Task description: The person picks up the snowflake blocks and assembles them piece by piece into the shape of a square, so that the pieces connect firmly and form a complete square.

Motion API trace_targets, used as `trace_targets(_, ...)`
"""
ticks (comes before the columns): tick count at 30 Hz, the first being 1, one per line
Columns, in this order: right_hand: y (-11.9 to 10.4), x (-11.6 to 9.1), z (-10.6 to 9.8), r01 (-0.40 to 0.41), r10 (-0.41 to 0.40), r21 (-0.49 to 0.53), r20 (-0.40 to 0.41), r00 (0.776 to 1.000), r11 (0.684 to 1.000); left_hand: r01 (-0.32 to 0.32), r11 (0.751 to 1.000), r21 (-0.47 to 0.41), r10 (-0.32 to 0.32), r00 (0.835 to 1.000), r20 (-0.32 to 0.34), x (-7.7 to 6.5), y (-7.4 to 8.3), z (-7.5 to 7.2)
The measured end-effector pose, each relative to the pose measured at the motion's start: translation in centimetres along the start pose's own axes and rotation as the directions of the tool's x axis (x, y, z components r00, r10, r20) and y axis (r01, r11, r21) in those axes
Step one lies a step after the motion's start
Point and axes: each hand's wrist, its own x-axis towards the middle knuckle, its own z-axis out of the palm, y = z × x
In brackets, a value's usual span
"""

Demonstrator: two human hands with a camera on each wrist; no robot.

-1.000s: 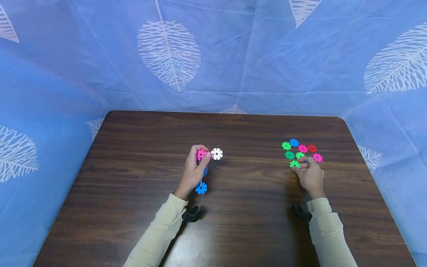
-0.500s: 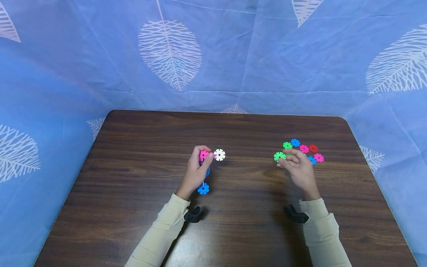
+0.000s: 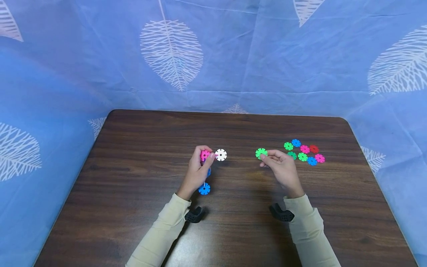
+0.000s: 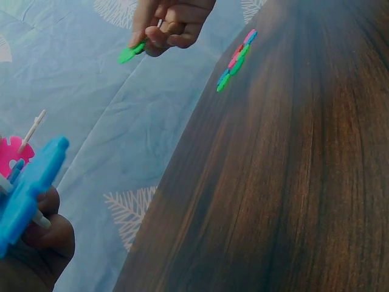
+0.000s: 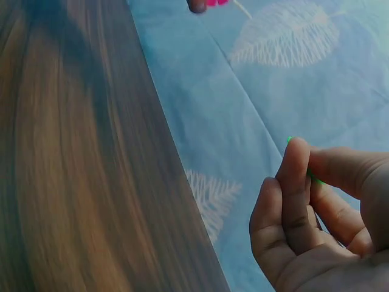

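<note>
The right hand [image 3: 282,168] pinches a green disc [image 3: 261,152] (face-on in the head view, mere slivers in the right wrist view); the left hand [image 3: 195,171] grips a disc cluster [image 3: 204,155].

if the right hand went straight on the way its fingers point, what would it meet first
Most likely the white notched disc beside the left hand: in the head view, the right hand, pinching a green notched disc, points roughly toward it. Depth is unclear, so it might pass over or under.
</note>
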Motion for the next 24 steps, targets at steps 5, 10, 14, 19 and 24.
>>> trace_targets(5, -0.3, 0.0, 1.6, -0.003, 0.003, -0.015, 0.038, 0.999, 1.0, -0.014, 1.0, 0.011, 0.014, 1.0, -0.001, 0.0, 0.1, 0.0)
trace_targets(10, -0.5, 0.0, 3.1, 0.006, -0.008, 0.016, 0.078, 0.997, 1.0, 0.011, 1.0, 0.018, -0.011, 1.0, 0.006, 0.0, 0.3, 0.1)
trace_targets(14, -0.8, -0.1, 4.0, 0.027, -0.035, 0.073, 0.11, 0.993, 0.997, 0.023, 0.999, 0.024, -0.024, 0.999, 0.028, -0.3, 1.9, 0.0)
trace_targets(19, -0.9, -0.1, 4.7, 0.081, -0.094, 0.091, 0.149, 0.984, 0.993, 0.029, 0.999, 0.027, -0.03, 0.998, 0.061, -0.8, 4.0, -0.2)
trace_targets(24, -1.0, -0.2, 5.4, 0.15, -0.158, 0.061, 0.163, 0.974, 0.987, 0.039, 0.999, 0.029, -0.041, 0.996, 0.075, -0.7, 4.4, -0.2)
